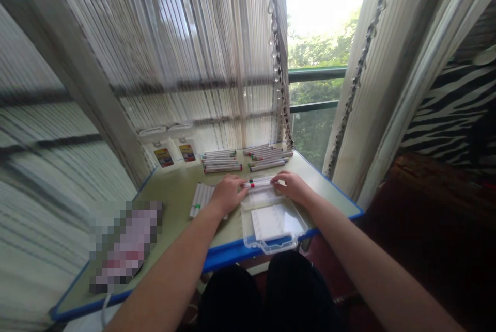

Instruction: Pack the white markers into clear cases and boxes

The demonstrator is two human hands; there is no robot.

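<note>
My left hand closes its fingers on the left ends of a few white markers, one with a red band and one with a dark green band. At their right ends, the fingertips of my right hand pinch them. The markers lie level at the far part of a clear plastic case, which lies open at the table's front edge. Inside its near half is a white sheet. Beside and partly under my left forearm lies a row of white markers, one banded green.
Two piles of markers, a left pile and a right pile, lie at the back of the pale, blue-edged table. Two clear cases with labels stand at the back left. A blurred-out object lies on the left. Curtains hang behind.
</note>
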